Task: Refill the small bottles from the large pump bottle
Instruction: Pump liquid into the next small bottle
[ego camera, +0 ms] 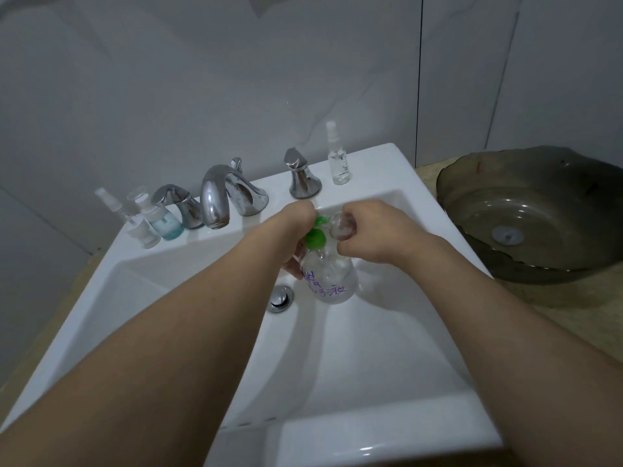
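Note:
The large clear pump bottle (332,281), with purple writing and a green pump head (317,235), is held over the white sink basin (354,348). My left hand (296,227) grips its neck and pump. My right hand (374,230) holds a small clear bottle (342,225) tilted against the green pump spout. A tall clear spray bottle (338,155) stands on the sink ledge at the back right. At the back left of the ledge stand a small bottle with blue liquid (165,219), a small clear bottle (143,227) and a thin spray bottle (111,200).
A chrome faucet (219,197) with two handles (175,200) (301,175) lines the back ledge. The drain stopper (280,298) sits in the basin. A dark glass bowl sink (532,214) lies on the counter to the right. Grey wall tiles stand behind.

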A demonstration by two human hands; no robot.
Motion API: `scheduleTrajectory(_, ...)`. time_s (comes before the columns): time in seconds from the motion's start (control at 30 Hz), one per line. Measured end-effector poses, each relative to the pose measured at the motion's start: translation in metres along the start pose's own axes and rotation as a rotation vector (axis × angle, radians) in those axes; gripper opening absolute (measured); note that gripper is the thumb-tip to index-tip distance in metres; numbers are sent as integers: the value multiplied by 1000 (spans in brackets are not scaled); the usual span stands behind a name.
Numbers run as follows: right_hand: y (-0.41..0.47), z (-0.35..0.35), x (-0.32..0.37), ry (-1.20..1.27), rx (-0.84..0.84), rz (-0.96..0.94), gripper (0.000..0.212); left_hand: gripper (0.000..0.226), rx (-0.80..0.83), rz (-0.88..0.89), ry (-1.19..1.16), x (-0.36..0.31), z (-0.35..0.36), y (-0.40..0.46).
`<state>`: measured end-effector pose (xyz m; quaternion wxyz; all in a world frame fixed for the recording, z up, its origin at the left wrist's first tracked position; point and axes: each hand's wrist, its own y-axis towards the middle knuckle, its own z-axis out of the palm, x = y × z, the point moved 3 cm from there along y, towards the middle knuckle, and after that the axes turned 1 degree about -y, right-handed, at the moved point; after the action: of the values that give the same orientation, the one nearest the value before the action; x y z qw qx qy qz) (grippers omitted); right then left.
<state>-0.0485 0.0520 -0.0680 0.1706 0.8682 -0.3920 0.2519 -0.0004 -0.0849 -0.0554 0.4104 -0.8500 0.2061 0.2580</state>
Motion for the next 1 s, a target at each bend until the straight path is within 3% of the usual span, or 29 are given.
scheduleTrajectory(0.27,-2,-3,4,13,-26,-15,27,46,136,-43,-54,-3,-8,-3)
scheduleTrajectory(0.5,-2,-4,2,0,-21,-12,27,41,36,-11,-13,-3,-2,-3)
scheduleTrajectory(0.63,0,1,-1,-53,15,0,23,17,-89,61,14,-1,3,-3)
scheduleTrajectory(0.7,0,2,-2,-71,27,2,22,17,-128,81,23,-2,5,-2)
scheduleTrajectory(1.0,1,3,-1,-42,41,5,24,19,-116,89,19,1,6,0)
